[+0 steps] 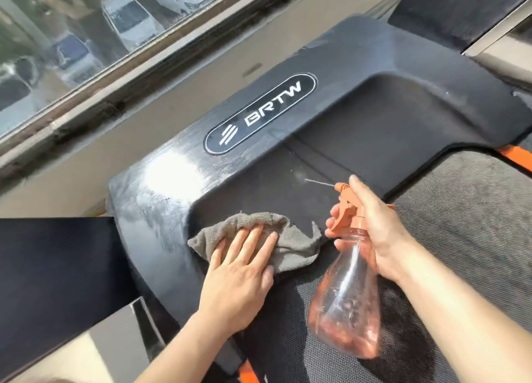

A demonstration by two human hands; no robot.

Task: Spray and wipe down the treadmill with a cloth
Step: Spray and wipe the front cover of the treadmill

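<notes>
Treadmill: the black front cover of the treadmill fills the middle of the view, glare on its left shoulder, an oval badge reading "BRTW" on top.
Cloth: a crumpled grey cloth lies on the cover's near slope, just left of the spray bottle.
Left hand: the left hand lies flat on the cloth, fingers straight and slightly spread, pressing it to the cover.
Right hand: the right hand grips the neck of a clear spray bottle, fingers curled on its orange trigger.
Spray: a thin jet leaves the nozzle toward the cover.
Belt: the grey running belt stretches near and right.
Background: a window at far left overlooks parked cars.
</notes>
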